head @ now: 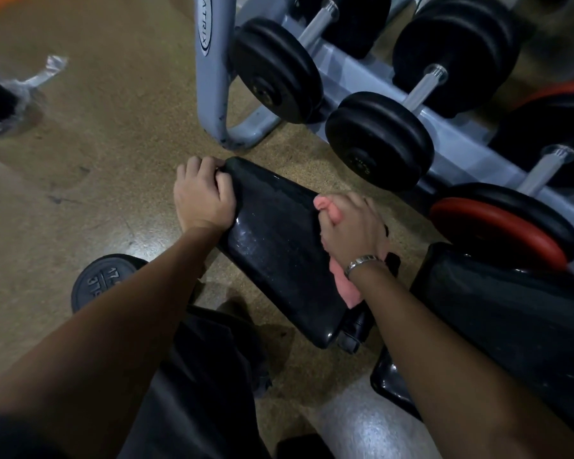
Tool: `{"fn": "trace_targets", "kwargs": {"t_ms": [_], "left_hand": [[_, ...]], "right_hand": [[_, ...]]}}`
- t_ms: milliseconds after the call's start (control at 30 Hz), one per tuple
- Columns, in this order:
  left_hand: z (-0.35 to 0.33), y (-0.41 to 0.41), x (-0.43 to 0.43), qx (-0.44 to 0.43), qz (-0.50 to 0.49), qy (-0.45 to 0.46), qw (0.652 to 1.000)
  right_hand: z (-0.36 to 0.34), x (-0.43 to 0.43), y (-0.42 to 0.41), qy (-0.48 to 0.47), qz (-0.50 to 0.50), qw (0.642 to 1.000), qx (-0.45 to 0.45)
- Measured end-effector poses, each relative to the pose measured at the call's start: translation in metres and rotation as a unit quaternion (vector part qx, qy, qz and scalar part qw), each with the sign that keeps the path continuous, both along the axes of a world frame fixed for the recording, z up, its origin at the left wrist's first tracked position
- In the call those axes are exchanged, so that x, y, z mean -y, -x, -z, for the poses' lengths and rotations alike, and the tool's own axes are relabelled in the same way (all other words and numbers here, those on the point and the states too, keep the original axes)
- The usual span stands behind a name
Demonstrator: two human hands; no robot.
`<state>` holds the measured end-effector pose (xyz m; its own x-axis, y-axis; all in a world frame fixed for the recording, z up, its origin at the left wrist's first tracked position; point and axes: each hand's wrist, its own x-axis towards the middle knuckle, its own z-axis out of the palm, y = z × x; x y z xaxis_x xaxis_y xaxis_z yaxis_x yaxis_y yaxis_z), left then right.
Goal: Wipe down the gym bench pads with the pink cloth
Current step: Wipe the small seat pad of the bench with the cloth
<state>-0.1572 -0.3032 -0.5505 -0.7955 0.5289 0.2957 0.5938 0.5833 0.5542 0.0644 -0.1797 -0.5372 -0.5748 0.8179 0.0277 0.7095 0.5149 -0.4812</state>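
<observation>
Head view: the left hand (204,193) curls over the far corner of the bench pad (279,246), steadying it. The right hand (352,226) clutches the pink cloth (347,291), seemingly against the pad's right edge. Best to press firmly and overlap strokes.

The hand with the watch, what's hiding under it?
The pink cloth is under the right hand, bunched against the right edge of the black seat pad. It pokes out at both ends of the hand. The cloth's middle and the pad edge beneath are covered.
</observation>
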Motion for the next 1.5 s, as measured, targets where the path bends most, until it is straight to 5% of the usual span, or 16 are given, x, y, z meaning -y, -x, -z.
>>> {"fn": "trace_targets", "kwargs": {"t_ms": [133,300,500,667,900,1067,1200,1367,1500], "left_hand": [[0.001,0.001,0.001,0.0,0.002,-0.004,1.0],[0.0,0.0,0.0,-0.004,-0.002,0.0,1.0],[0.0,0.001,0.001,0.001,-0.002,0.015,1.0],[-0.001,0.001,0.0,-0.005,-0.002,0.02,1.0],[-0.001,-0.001,0.001,-0.011,-0.003,0.02,1.0],[0.0,0.001,0.001,-0.015,-0.002,0.016,1.0],[0.001,0.002,0.001,-0.013,0.001,0.011,1.0],[-0.002,0.0,-0.001,-0.009,-0.005,0.018,1.0],[-0.001,0.001,0.001,-0.006,-0.005,0.021,1.0]], "right_hand": [[0.009,0.01,-0.026,0.002,-0.046,0.998,-0.038],[0.001,0.002,-0.002,-0.004,0.02,1.0,0.011],[0.015,0.03,-0.035,-0.015,-0.071,0.997,-0.028],[0.002,0.023,-0.011,-0.001,0.028,1.0,0.006],[0.021,0.043,-0.048,-0.061,-0.093,0.993,-0.031],[0.001,0.064,-0.015,0.02,0.071,0.997,-0.009],[0.019,0.081,-0.047,-0.058,-0.077,0.994,-0.044],[0.012,0.073,-0.029,-0.056,-0.005,0.998,-0.012],[0.024,0.083,-0.053,-0.101,-0.129,0.985,-0.053]]}}
